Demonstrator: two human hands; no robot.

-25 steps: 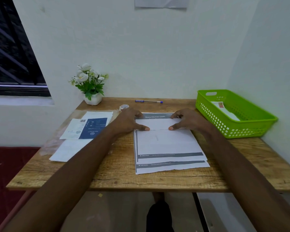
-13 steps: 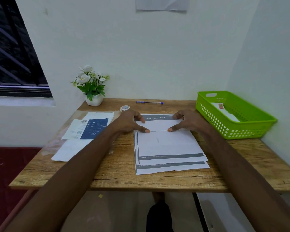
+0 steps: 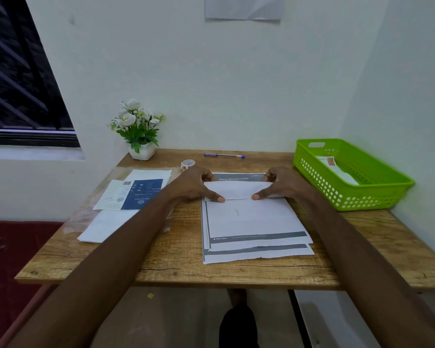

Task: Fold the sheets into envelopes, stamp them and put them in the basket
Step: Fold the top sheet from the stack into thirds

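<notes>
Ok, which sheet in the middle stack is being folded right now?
The top sheet: its far edge is turned toward the person, under both thumbs. Sheets below lie flat.

Left hand and right hand cover both ends of the folded flap. The sheets lower in the stack show only their edges. Small print on the blue leaflet is illegible. The envelope in the green basket is partly screened by the near wall. The wall paper is cut off at the top edge.
</notes>
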